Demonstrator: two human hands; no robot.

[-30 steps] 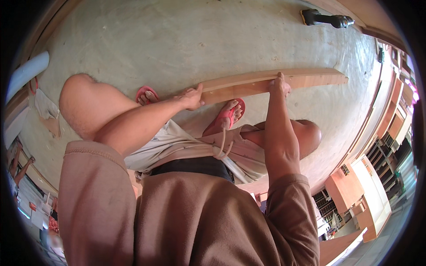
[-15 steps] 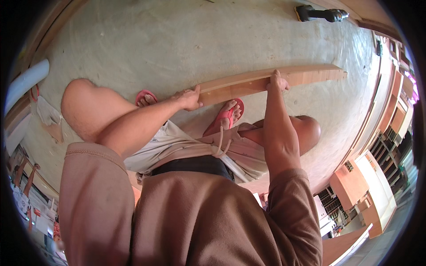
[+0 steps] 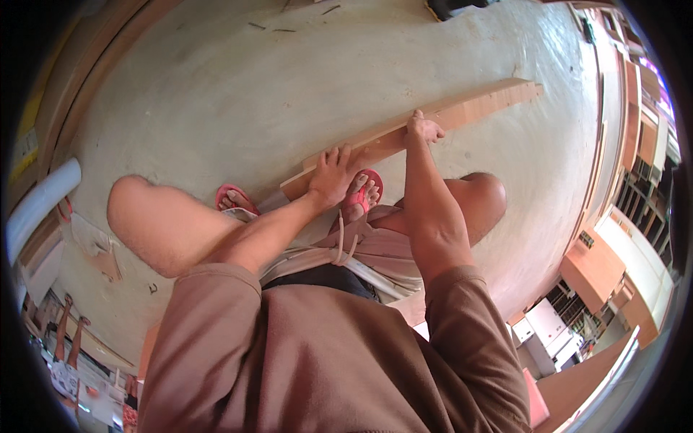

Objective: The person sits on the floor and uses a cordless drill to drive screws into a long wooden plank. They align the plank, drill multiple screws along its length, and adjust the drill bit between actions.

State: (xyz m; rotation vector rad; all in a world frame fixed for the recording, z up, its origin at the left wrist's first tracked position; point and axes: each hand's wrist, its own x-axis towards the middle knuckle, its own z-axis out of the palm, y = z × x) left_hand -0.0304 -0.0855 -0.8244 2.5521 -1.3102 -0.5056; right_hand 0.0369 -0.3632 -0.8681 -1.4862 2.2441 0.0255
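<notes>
Wooden piece: we see a long, straight length of pale timber [image 3: 480, 102] slanting over the floor [image 3: 245, 101], its left end near and its right end far. Its left end is stepped, so it may be two strips laid together; we cannot tell for sure. Nor can we tell whether it touches the floor along its length.
Left hand: this hand [image 3: 331, 177] lies palm down towards the left end, fingers spread across the wood. That placing would suit steadying the end, we judge, but whether the fingers grip or merely press we cannot tell.
Right hand: this hand [image 3: 424, 130] sits near the middle of the length, thumb raised at the upper edge and the other fingers against the near side. Their hold is partly hidden, so we cannot tell how firm it is.
Gap between hands: we think the spacing helps stop the wood twisting, though the far right end reaches out unsupported by either hand.
Feet and knees: we see red sandals [image 3: 363, 200] on the near side, knees wide apart, which seems to leave room for the arms.
Dark tool: it lies at the far edge [image 3: 451, 9], well apart from the wood.
</notes>
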